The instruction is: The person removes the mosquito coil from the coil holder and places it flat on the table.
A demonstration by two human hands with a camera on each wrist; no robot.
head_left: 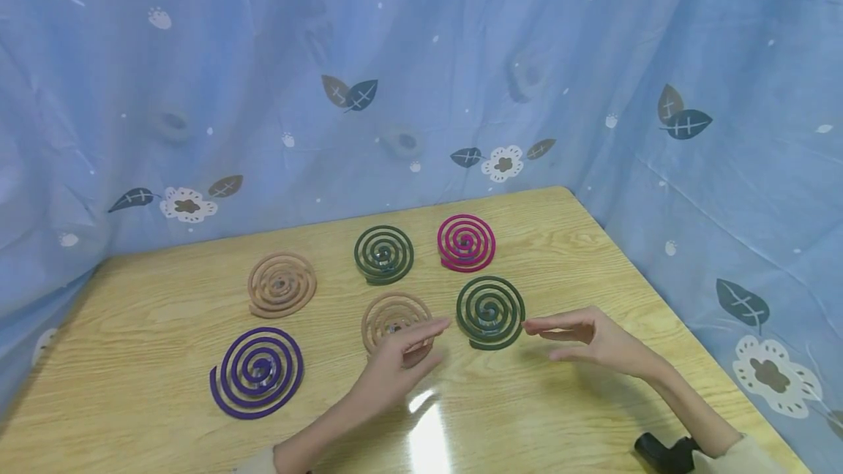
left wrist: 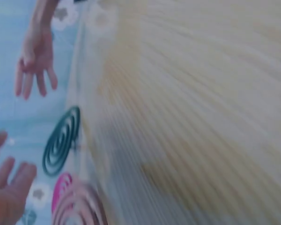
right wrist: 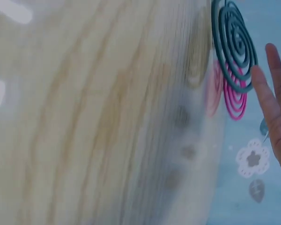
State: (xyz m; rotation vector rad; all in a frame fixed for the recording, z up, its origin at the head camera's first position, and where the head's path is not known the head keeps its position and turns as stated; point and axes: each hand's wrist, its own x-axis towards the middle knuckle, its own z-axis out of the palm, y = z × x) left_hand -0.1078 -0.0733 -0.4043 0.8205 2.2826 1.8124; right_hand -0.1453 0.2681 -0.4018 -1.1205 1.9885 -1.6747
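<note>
A dark green mosquito coil (head_left: 470, 322), raised on a small shiny stand, lies between my two hands. My left hand (head_left: 397, 363) hovers in front of a tan coil (head_left: 370, 313) and hides its lower right part. Its fingers are extended and hold nothing. To the right of the green coil is my right hand (head_left: 602, 346), fingers straight, tips close to the coil's rim; whether they touch it I cannot tell. In the right wrist view, my right fingers (right wrist: 267, 101) appear beside the green coil (right wrist: 216, 35), with nothing in them.
Behind stand another green coil (head_left: 358, 262) and a magenta coil (head_left: 443, 260). At the left are a second tan coil (head_left: 252, 295) and a purple coil (head_left: 235, 408). A blue patterned curtain (head_left: 421, 35) surrounds the wooden table (head_left: 158, 291). A black object (head_left: 665, 453) is near my right wrist.
</note>
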